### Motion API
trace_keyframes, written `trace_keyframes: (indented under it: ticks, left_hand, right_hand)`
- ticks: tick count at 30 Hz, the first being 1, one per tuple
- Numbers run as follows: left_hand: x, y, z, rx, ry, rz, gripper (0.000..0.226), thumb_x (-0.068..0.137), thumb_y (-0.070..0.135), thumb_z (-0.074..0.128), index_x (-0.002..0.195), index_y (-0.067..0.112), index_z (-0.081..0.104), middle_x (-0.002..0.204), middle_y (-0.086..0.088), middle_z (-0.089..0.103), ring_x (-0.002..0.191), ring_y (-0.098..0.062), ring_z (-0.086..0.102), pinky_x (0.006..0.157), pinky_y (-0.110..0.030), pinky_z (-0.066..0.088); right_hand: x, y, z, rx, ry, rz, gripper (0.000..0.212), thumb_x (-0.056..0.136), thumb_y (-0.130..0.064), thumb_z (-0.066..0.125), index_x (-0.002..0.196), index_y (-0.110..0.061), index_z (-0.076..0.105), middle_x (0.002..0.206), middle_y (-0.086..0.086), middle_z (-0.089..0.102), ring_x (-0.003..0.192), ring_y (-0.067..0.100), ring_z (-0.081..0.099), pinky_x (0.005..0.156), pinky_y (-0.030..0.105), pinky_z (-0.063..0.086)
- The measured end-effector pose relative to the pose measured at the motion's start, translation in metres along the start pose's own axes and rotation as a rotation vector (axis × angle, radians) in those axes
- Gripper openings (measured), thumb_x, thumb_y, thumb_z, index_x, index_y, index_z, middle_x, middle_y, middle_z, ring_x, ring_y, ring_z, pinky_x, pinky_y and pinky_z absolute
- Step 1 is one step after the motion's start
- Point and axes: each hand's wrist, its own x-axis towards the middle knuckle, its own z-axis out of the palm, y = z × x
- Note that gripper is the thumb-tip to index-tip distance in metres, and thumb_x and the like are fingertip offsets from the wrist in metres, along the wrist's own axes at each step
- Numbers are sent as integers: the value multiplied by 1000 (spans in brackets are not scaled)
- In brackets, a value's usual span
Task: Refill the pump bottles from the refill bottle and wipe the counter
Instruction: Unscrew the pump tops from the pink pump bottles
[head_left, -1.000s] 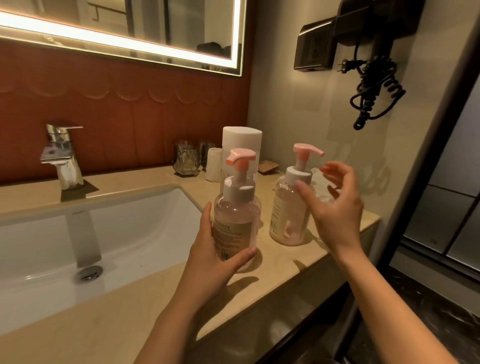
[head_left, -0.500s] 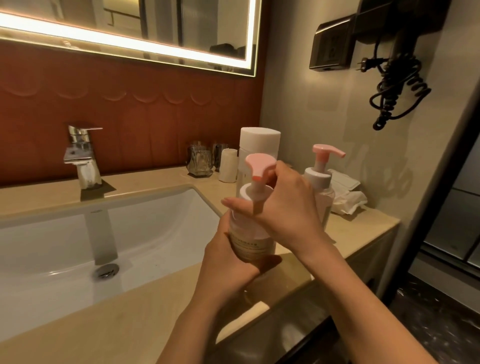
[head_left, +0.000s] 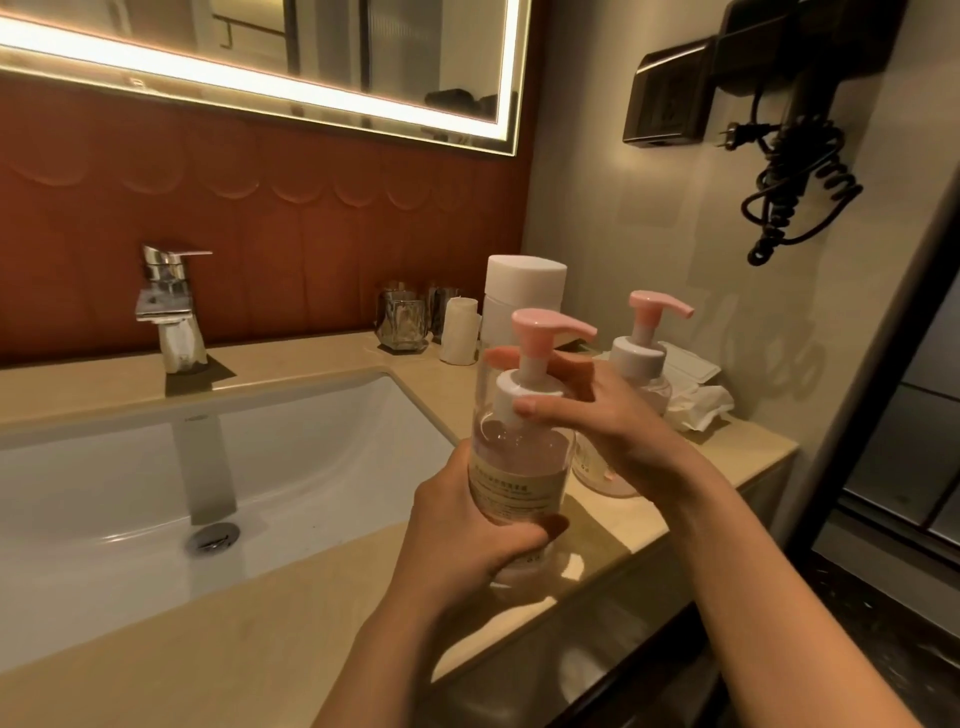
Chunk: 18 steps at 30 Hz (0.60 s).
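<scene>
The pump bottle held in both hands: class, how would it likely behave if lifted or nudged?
The pump bottle looks like clear rigid plastic, so probably stiff. Liquid seems to fill much of it, likely giving noticeable weight. Tall with a high pump head, it may tip if nudged near the top.

Dim, warm amber overall. Main light from lit mirror (head_left: 311, 98) edge strip, far left. Glare on near counter (head_left: 597, 566) edge. Soft shadows cast right. Wide-angle bending at edges; slight blur thruout.
</scene>
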Motion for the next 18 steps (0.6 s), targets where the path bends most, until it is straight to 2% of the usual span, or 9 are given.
trace_keyframes:
  ticks: [3, 6, 9, 12, 14, 16, 18]
  left_hand:
    - [0, 1, 0, -46, -5, -1, 62, 57, 33, 87, 101, 47, 45, 95, 23, 60, 87, 20, 54, 61, 0, 42]
    - [1, 0, 0, -39, -13, -5, 61, 59, 33, 85, 100, 49, 43, 96, 24, 58, 87, 21, 53, 60, -1, 42]
    - [2, -2, -1, 12, -8, 7, 60, 59, 38, 84, 101, 49, 42, 96, 22, 59, 88, 16, 55, 62, -3, 44]
    - [2, -2, -1, 32, -3, 17, 59, 60, 40, 83, 102, 49, 42, 98, 22, 60, 89, 8, 59, 66, -6, 47]
    - [2, -2, -1, 33, 2, 20, 58, 60, 41, 82, 101, 48, 42, 98, 21, 60, 89, 5, 59, 66, -8, 48]
    - [2, -1, 0, 26, 4, 19, 60, 59, 42, 83, 101, 47, 42, 97, 20, 60, 88, 7, 59, 66, -7, 47]
    - [2, -1, 0, 11, 6, 15, 61, 57, 41, 85, 101, 48, 43, 95, 22, 59, 87, 16, 56, 62, -2, 44]
  right_hand:
    - [2, -2, 15, -203, 212, 35, 75, 52, -62, 78, 115, -34, 47, 115, -15, 55, 105, 6, 54, 80, 22, 46]
    - [1, 0, 23, -289, 429, -42, 67, 46, -58, 78, 100, -33, 47, 97, -20, 56, 90, 0, 55, 70, 16, 45]
    - [-2, 5, 14, -135, 348, -56, 51, 55, -43, 80, 99, -34, 54, 100, -19, 62, 93, -1, 59, 71, 14, 45]
    - [-6, 11, 4, 65, 139, -43, 53, 66, -30, 74, 115, -30, 57, 110, -15, 65, 103, 0, 59, 76, 14, 47]
    - [-7, 12, 3, 141, 61, -38, 53, 75, -26, 73, 124, -25, 55, 115, -12, 65, 106, 1, 59, 77, 11, 48]
    - [-5, 10, 7, 99, 74, -36, 55, 73, -37, 69, 125, -31, 51, 117, -16, 61, 105, 0, 58, 74, 9, 48]
    - [-1, 6, 15, -49, 204, -38, 66, 65, -54, 73, 121, -35, 44, 115, -17, 56, 103, 3, 57, 70, 13, 47]
